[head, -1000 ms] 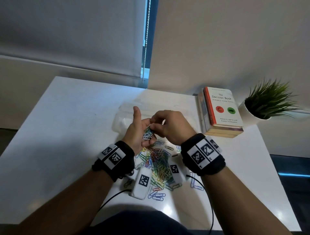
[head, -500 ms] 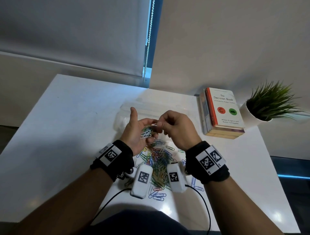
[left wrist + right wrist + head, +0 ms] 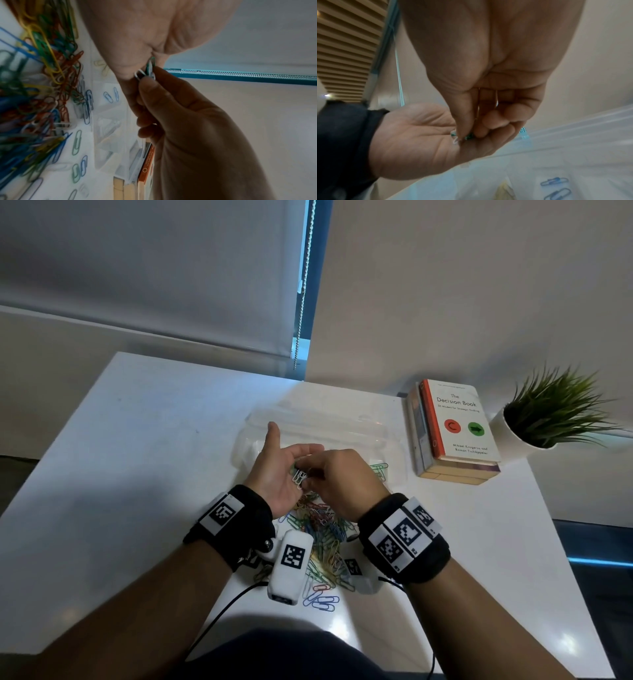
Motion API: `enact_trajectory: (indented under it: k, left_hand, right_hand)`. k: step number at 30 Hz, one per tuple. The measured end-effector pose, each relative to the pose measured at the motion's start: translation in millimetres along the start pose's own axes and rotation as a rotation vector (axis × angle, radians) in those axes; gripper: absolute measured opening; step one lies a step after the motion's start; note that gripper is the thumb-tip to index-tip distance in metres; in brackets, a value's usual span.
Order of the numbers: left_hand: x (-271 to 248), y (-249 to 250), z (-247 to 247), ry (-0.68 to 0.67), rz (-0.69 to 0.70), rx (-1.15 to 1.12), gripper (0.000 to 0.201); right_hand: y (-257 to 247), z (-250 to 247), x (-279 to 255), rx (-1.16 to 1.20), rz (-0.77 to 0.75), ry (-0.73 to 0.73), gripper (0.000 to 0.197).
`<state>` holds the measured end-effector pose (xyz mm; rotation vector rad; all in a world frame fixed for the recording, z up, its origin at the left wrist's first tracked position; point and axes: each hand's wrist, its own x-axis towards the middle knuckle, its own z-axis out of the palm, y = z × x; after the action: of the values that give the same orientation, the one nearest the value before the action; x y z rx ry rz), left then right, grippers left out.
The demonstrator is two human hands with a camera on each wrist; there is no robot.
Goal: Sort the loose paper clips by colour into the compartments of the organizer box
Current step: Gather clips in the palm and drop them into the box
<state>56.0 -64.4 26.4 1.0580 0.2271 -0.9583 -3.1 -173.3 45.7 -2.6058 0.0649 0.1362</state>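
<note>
Here the left hand (image 3: 277,474) is lying palm up above the middle of the white table (image 3: 137,474), thumb raised and fingers relaxed, carrying a small bunch of white and green clips (image 3: 299,477). The right hand (image 3: 342,477) is reaching into that palm, its thumb and forefinger pinching the bunch while the other fingers are curling inward; in the left wrist view the fingertips (image 3: 147,83) are meeting on the clips (image 3: 147,70), and the right wrist view shows the same pinch (image 3: 462,135).

The loose pile of paper clips (image 3: 322,535), in mixed red, green, blue and yellow, is lying beneath both wrists toward the table's near edge. The clear organizer box (image 3: 342,422) is sitting just beyond the hands, lid open; green clips (image 3: 380,470) are resting in a compartment at its right end and blue clips (image 3: 554,181) in another. A stack of books (image 3: 452,429) and a potted plant (image 3: 548,412) are standing at the far right corner.
</note>
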Motion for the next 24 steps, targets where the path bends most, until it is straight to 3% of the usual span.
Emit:
enact_trajectory:
  k: [10, 19, 24]
  left_hand:
    - [1.2, 1.5, -7.3, 0.027, -0.018, 0.016, 0.085]
    - [-3.1, -2.3, -4.0, -0.018, 0.031, -0.045, 0.04]
    - [-4.0, -0.1, -4.2, -0.017, 0.053, -0.002, 0.03]
  right_hand:
    - [-2.8, 9.4, -3.1, 0.187, -0.056, 0.122, 0.018]
    - [8.2, 6.0, -0.2, 0.575, 0.211, 0.231, 0.01]
    - [14.7, -2.5, -2.5, 0.83, 0.269, 0.21, 0.004]
